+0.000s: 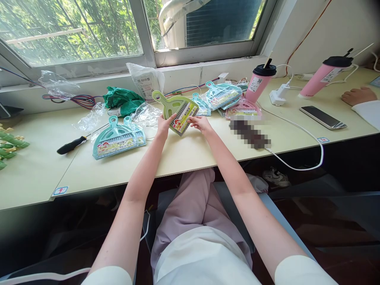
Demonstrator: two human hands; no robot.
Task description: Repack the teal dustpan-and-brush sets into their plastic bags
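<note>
A green dustpan and brush set (172, 104) with a printed label is held up just above the table (190, 158), tilted, its handle pointing to the upper left. My left hand (165, 123) grips its left edge, thumb on the front. On the right, the fingers of my right hand (202, 124) pinch the edge by the label. Blue dustpan and brush sets (118, 136) in clear wrapping lie left of my left hand. Beyond my right hand sit more blue sets (222, 95) and a pink one (243, 109).
A screwdriver (71, 145), a green plastic bag (123, 101) and clear wrapping (147, 79) lie on the left. To the right are pink cups (258, 85), a charger (279, 95) with a white cable, a phone (322, 117), a blurred-out item (251, 133) and another person's hand (359, 96).
</note>
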